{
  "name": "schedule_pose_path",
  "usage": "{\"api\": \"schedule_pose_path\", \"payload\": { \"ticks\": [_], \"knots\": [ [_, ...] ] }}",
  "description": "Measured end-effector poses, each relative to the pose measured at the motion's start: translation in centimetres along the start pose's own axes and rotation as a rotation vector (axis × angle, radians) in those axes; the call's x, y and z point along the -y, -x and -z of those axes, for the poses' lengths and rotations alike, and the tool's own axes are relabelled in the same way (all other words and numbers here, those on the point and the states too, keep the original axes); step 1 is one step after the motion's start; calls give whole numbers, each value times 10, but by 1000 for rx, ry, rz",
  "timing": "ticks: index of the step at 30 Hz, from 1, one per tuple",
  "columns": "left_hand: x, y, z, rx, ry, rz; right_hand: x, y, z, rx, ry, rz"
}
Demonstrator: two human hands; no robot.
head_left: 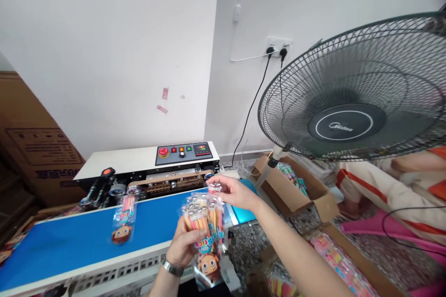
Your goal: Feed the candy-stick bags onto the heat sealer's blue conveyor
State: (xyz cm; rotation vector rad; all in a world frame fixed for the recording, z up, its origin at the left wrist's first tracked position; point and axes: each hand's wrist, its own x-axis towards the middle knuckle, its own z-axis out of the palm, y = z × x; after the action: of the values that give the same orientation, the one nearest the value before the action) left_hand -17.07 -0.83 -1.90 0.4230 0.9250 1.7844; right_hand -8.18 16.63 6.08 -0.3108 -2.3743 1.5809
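Head: packets [208,243] in hands [237,192] near belt edge [149,247]

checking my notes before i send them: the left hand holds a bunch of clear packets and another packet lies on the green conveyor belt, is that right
Not quite: the head view shows that the conveyor belt is blue, not green. The left hand does hold a bunch of clear packets, and another packet lies on the belt.

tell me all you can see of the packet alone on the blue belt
The packet looks like clear plastic, lying lengthwise across the blue belt. Pinkish sticks show at its far end, colourful lettering midway, a brown cartoon face at the near end. Contact with the roller beyond it is unclear.
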Motion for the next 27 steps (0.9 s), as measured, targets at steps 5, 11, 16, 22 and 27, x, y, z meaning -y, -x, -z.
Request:
{"api": "schedule_pose_path", "payload": {
  "ticks": [5, 11, 16, 22, 27],
  "knots": [
    [3, 0, -1, -3, 33, 5, -3, 3, -6, -40, 14, -23],
    [4, -1, 0, -28, 67, 14, -12, 7, -17, -128, -154, -55],
    [6, -2, -2, -152, 161, -2, -27, 20, -41, -364, -178, -62],
    [13, -7, -13, -250, 304, 13, -24, 16, -56, -718, 76, -50],
    [9, -8, -7, -335, 306, 10, -65, 12, -22, -875, 76, -137]
  ]
}}
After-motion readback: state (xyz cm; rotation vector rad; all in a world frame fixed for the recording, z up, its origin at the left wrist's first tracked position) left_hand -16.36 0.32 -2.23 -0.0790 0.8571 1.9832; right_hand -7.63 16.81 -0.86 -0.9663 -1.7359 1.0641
